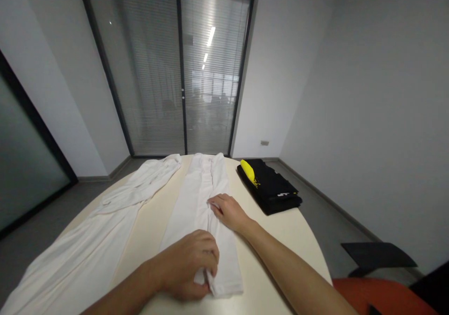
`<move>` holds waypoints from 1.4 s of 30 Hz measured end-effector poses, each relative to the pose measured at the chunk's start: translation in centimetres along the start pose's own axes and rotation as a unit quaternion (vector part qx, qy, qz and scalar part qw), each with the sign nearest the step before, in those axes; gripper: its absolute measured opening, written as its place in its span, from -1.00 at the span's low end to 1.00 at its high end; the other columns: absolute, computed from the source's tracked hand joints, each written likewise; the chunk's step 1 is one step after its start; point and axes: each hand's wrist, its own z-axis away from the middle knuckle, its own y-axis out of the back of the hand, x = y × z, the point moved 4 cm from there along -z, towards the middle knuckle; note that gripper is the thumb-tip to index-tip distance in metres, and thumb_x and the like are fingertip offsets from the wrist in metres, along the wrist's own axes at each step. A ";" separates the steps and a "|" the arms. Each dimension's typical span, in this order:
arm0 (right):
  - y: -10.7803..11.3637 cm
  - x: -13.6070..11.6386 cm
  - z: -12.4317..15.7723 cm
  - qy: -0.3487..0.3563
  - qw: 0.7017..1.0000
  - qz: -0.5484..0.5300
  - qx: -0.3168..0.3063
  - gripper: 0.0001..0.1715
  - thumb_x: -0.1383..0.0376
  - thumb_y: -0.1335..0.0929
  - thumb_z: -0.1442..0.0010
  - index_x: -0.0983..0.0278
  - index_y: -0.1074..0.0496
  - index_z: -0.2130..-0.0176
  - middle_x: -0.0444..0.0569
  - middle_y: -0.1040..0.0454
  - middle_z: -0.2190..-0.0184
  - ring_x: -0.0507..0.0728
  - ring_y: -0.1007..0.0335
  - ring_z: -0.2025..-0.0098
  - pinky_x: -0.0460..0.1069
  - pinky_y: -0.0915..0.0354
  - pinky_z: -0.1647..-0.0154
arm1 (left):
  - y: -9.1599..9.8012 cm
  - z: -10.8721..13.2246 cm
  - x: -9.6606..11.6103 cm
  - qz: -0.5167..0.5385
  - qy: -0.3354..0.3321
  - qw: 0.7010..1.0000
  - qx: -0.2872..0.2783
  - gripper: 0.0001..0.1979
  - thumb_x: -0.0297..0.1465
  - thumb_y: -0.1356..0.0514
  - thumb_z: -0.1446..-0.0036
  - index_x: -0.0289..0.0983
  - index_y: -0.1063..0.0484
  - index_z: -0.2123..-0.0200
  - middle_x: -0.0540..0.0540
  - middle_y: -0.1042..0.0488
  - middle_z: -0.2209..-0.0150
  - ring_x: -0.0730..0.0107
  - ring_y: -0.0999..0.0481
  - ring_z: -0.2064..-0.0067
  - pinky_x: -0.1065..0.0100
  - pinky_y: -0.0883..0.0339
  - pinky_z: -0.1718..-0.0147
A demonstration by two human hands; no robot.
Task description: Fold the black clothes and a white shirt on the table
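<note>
A white garment point(187, 198) lies lengthwise on the table in front of me, folded into a long strip with a lengthwise edge down its middle. At its near end my left hand point(192, 261) is closed, thumb and fingers pinching the edge of the cloth. Further up the same edge, my right hand point(226, 211) has its fingers bent together on the fabric, gripping the fold. Part of the cloth is hidden under both hands. To the left a second long white garment point(101, 240) is spread out, with a sleeve-like piece laid along its top.
A folded stack of black clothing point(271, 184) with a yellow patch sits at the right of the round cream table point(298, 254). An orange chair point(379, 298) with a black armrest point(379, 254) stands at the lower right. Glass doors point(154, 95) with blinds are beyond.
</note>
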 end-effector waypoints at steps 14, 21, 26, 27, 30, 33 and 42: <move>1.3 -1.5 1.7 0.037 0.997 0.003 -0.069 -0.47 0.07 -0.23 -0.37 0.32 -0.25 -0.19 0.21 -0.30 -0.24 0.27 -0.18 -0.27 0.20 -0.09 -0.29 | 0.3 0.6 -0.2 0.004 0.037 0.999 -0.020 -0.75 -0.56 -0.24 0.16 -0.18 -0.48 0.34 0.02 -0.52 0.32 0.34 -0.44 0.21 0.33 -0.26 0.16; 0.9 -1.6 2.4 -0.003 0.986 -0.009 -0.169 -0.17 -0.15 -0.21 -0.31 0.18 -0.05 -0.38 0.16 0.07 -0.43 0.41 0.28 -0.46 0.41 0.28 -0.38 | 0.7 0.4 -0.2 -0.006 0.053 0.998 -0.025 -0.88 -0.27 -0.28 -0.15 -0.17 -0.51 0.39 0.01 -0.51 0.36 0.31 -0.46 0.16 0.21 -0.23 -0.02; 0.6 -1.8 2.6 -0.019 0.974 -0.018 -0.223 -0.09 -0.14 -0.25 -0.29 0.13 0.07 -0.43 0.13 0.23 -0.46 0.41 0.46 -0.47 0.41 0.36 -0.38 | 0.5 1.3 -1.7 -0.070 0.145 0.986 -0.036 -0.40 -0.15 -0.36 -0.02 -0.15 -0.35 -0.12 -0.23 -0.29 -0.24 -0.10 -0.15 -0.32 -0.18 0.11 -0.31; 0.6 -1.7 2.6 -0.026 0.973 -0.020 -0.230 -0.09 -0.13 -0.26 -0.28 0.13 0.06 -0.43 0.12 0.23 -0.46 0.41 0.47 -0.47 0.41 0.36 -0.38 | 0.3 1.6 -1.9 -0.070 0.163 0.983 -0.052 -0.30 -0.12 -0.34 -0.03 -0.15 -0.27 -0.22 -0.27 -0.17 -0.32 -0.16 -0.02 -0.38 -0.24 0.19 -0.32; 1.0 -1.4 2.5 -0.038 0.968 -0.030 -0.245 -0.06 -0.10 -0.35 -0.20 0.10 -0.03 -0.41 0.13 0.18 -0.46 0.43 0.42 -0.47 0.42 0.31 -0.37 | -0.4 2.0 -1.4 -0.043 0.199 0.973 -0.106 -0.15 -0.07 -0.29 -0.08 -0.17 -0.05 -0.36 -0.32 0.10 -0.44 -0.21 0.20 -0.44 -0.29 0.24 -0.32; 1.8 -1.5 2.7 -0.027 0.964 -0.042 -0.262 0.02 -0.06 -0.48 -0.02 0.05 -0.15 -0.35 0.11 0.05 -0.43 0.45 0.29 -0.45 0.39 0.19 -0.36 | -0.3 1.7 0.3 -0.007 0.214 0.967 -0.139 -0.14 -0.05 -0.28 -0.09 -0.18 -0.04 -0.36 -0.32 0.13 -0.45 -0.22 0.16 -0.43 -0.27 0.09 -0.30; 4.2 -2.2 2.9 0.014 0.973 -0.044 -0.226 -0.13 -0.02 -0.51 0.01 0.02 -0.31 -0.24 0.07 -0.17 -0.35 0.40 -0.03 -0.36 0.34 0.02 -0.30 | 0.1 1.0 -1.7 -0.110 0.164 0.980 -0.005 -0.54 -0.26 -0.10 -0.30 -0.20 -0.25 -0.24 -0.21 -0.09 -0.40 0.01 0.01 -0.42 -0.10 0.05 -0.33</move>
